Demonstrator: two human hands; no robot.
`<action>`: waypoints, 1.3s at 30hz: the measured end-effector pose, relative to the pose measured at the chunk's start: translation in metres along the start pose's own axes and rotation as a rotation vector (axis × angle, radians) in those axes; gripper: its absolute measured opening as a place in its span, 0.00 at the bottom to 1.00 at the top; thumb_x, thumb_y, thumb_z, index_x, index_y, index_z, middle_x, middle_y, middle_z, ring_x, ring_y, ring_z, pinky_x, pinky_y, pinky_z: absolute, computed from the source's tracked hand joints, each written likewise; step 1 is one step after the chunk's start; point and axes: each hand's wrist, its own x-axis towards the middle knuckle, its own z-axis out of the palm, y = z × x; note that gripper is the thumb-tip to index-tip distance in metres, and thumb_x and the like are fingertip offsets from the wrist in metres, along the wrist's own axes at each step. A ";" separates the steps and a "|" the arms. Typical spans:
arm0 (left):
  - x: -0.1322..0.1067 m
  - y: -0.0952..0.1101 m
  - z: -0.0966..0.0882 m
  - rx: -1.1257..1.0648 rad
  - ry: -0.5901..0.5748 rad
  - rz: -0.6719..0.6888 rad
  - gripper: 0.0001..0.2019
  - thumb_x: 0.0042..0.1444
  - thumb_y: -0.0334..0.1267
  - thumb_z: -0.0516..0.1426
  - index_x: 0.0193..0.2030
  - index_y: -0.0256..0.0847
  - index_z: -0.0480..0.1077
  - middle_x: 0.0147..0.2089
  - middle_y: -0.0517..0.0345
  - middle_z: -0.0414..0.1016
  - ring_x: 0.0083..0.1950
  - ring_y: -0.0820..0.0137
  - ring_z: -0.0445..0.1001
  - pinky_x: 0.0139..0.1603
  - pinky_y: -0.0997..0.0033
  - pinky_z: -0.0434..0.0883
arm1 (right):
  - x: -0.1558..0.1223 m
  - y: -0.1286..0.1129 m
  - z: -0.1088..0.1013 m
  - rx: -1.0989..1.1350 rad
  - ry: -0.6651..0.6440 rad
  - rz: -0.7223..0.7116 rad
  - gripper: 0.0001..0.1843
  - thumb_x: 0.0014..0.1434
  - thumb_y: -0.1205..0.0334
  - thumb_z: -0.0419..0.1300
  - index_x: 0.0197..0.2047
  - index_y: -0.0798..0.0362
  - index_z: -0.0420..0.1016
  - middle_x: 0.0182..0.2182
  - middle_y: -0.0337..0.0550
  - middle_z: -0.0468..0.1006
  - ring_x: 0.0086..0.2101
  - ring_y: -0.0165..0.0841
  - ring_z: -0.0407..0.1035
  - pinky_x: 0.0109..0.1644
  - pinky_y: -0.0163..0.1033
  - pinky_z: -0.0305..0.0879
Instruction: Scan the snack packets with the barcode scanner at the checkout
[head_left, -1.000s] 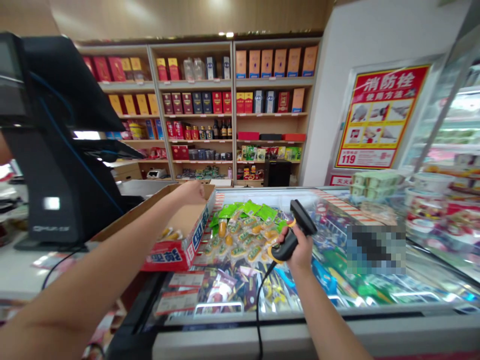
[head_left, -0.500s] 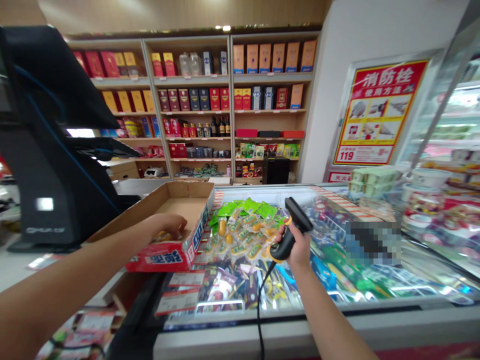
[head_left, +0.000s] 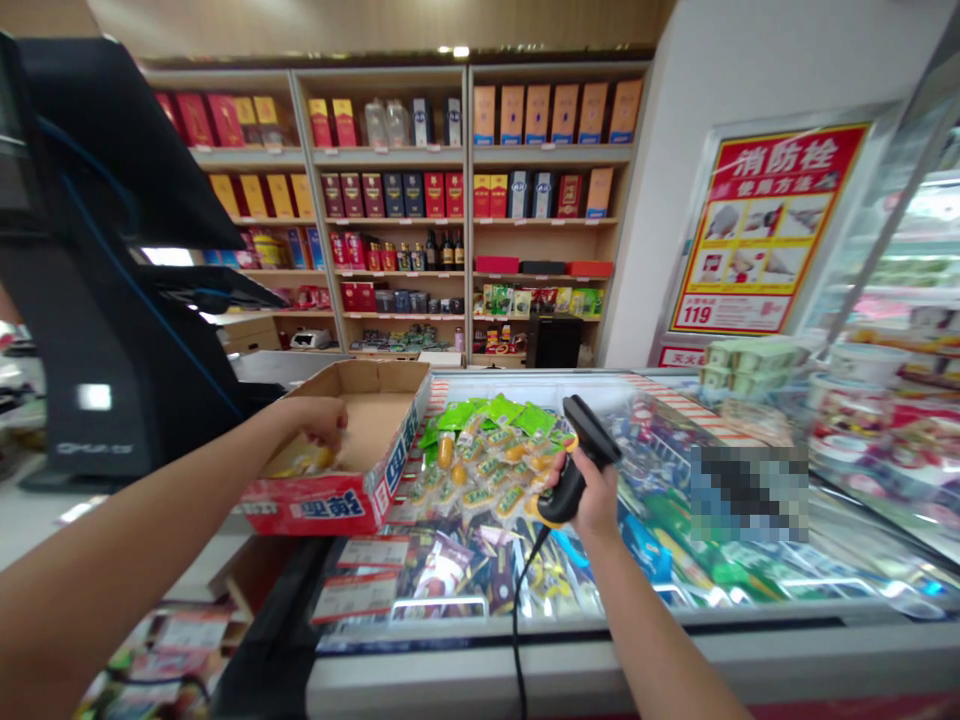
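Observation:
My right hand (head_left: 594, 492) grips a black barcode scanner (head_left: 582, 456) by its handle, its cable hanging down toward me, above the glass lid of a chest freezer (head_left: 750, 590). My left hand (head_left: 319, 422) reaches into an open cardboard box (head_left: 375, 480) with a red front, fingers curled over a yellow packet (head_left: 309, 460) lying in it. Whether the hand grips the packet is unclear. A heap of green and yellow snack packets (head_left: 487, 450) lies on the lid between the box and the scanner.
A black checkout terminal (head_left: 97, 300) stands at left on the counter. Shelves of boxed goods and bottles (head_left: 450, 200) line the back wall. A red poster (head_left: 765, 230) hangs at right beside a glass cooler, with cups stacked on the freezer's far right.
My left hand has drawn back from the box's far rim down into the box onto the yellow packets. The scanner hand has stayed nearly in place.

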 end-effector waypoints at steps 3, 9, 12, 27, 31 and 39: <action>-0.014 0.031 -0.016 -0.065 0.067 0.002 0.13 0.33 0.42 0.67 0.16 0.38 0.68 0.14 0.57 0.67 0.20 0.67 0.70 0.24 0.71 0.69 | 0.000 0.001 0.000 -0.003 -0.011 0.012 0.18 0.47 0.53 0.67 0.37 0.53 0.69 0.19 0.33 0.72 0.16 0.30 0.68 0.17 0.33 0.62; -0.065 0.110 0.032 -1.004 0.164 0.221 0.17 0.43 0.45 0.64 0.35 0.35 0.71 0.30 0.51 0.78 0.27 0.70 0.76 0.28 0.73 0.73 | -0.001 0.004 -0.002 -0.052 -0.049 -0.014 0.16 0.48 0.55 0.67 0.36 0.53 0.69 0.20 0.34 0.72 0.16 0.29 0.68 0.17 0.33 0.63; -0.074 0.129 0.084 -1.217 0.047 0.230 0.18 0.44 0.46 0.65 0.36 0.35 0.70 0.31 0.51 0.78 0.27 0.71 0.75 0.26 0.74 0.72 | -0.001 0.007 -0.003 -0.068 -0.075 -0.006 0.16 0.48 0.54 0.67 0.36 0.53 0.70 0.20 0.34 0.73 0.16 0.29 0.67 0.17 0.33 0.64; -0.055 0.097 0.182 -0.514 0.620 0.685 0.19 0.47 0.26 0.56 0.48 0.41 0.69 0.48 0.52 0.76 0.51 0.65 0.75 0.57 0.62 0.70 | -0.013 -0.001 0.002 -0.238 -0.501 0.287 0.14 0.49 0.55 0.66 0.35 0.56 0.74 0.20 0.39 0.74 0.15 0.29 0.66 0.17 0.32 0.63; -0.050 0.097 0.185 -0.403 0.692 0.791 0.20 0.47 0.22 0.54 0.46 0.40 0.69 0.47 0.52 0.76 0.50 0.66 0.74 0.55 0.62 0.71 | -0.015 -0.001 0.004 -0.381 -0.557 0.266 0.11 0.50 0.56 0.65 0.31 0.56 0.73 0.18 0.38 0.73 0.14 0.29 0.67 0.17 0.32 0.62; -0.048 0.100 0.185 -0.279 0.850 0.902 0.16 0.46 0.19 0.51 0.38 0.41 0.68 0.43 0.53 0.75 0.47 0.66 0.72 0.51 0.63 0.71 | -0.013 0.006 0.002 -0.483 -0.642 0.257 0.11 0.51 0.56 0.65 0.32 0.56 0.72 0.16 0.36 0.71 0.14 0.30 0.66 0.19 0.33 0.62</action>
